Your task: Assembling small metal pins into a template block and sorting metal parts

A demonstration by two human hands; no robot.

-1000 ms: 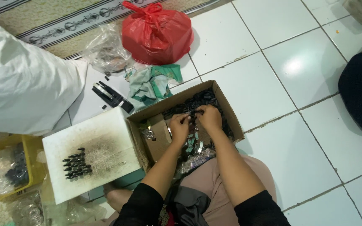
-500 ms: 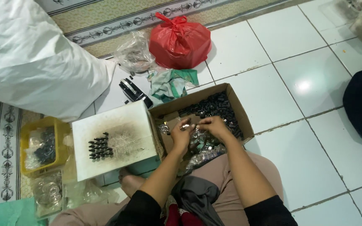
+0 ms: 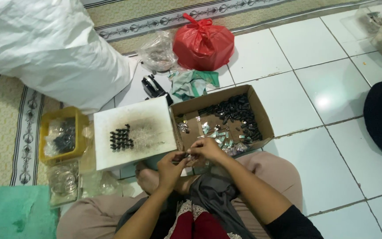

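Both hands meet just near the cardboard box (image 3: 261,116). The left hand (image 3: 169,167) and the right hand (image 3: 206,149) each pinch, with closed grip, a small metal piece (image 3: 186,156) between them, close to the body, probably to join parts. A white board (image 3: 133,116) with finished black pieces (image 3: 120,138) lies left.

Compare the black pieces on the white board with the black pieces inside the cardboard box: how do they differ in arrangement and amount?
The black pieces on the white board stand in a small, tidy cluster of short rows, while the black pieces in the cardboard box lie in a loose heap along the far side. The board group is far smaller than the box heap. The board pieces sit alone; the box pieces lie beside shiny silver pieces. Both groups look small, dark and alike in kind.
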